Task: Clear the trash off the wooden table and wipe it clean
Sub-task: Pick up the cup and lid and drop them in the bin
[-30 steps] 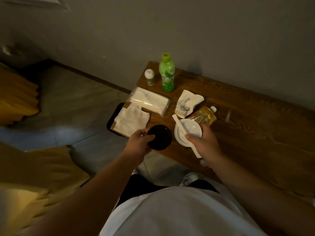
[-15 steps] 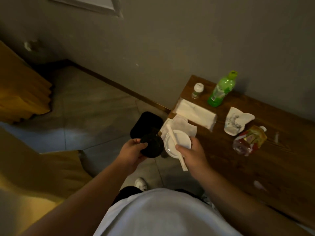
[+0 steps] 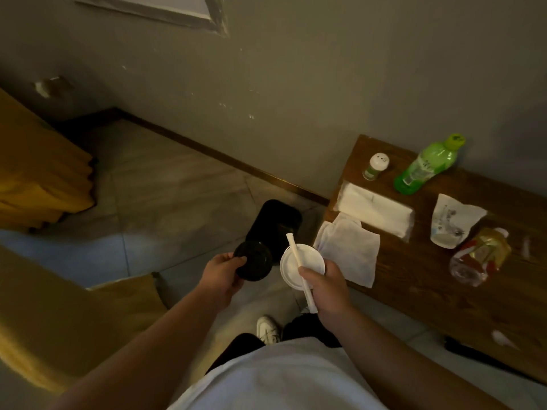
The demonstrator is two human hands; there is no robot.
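Observation:
My left hand (image 3: 223,275) grips a round black lid (image 3: 254,264) off the table's left end, above the floor. My right hand (image 3: 328,287) holds a white round lid (image 3: 291,263) with a wrapped white straw (image 3: 297,261) pressed across it. Both lids hang just in front of a black bin (image 3: 273,223) on the floor. On the wooden table (image 3: 414,279) lie a white cloth (image 3: 349,248), a tissue pack (image 3: 374,210), a white pouch (image 3: 450,221), a crumpled plastic bottle (image 3: 478,257), a green bottle (image 3: 426,167) and a small white-capped jar (image 3: 376,165).
A small white scrap (image 3: 503,338) lies near the table's front edge. Yellow fabric (image 3: 35,179) is piled at the left, with more of it at the lower left. A grey wall runs behind the table. My white shoe (image 3: 268,329) stands on the tiled floor.
Both hands have carried the black lid and the white lid with the straw leftward off the table toward the black bin. The view has swung left.

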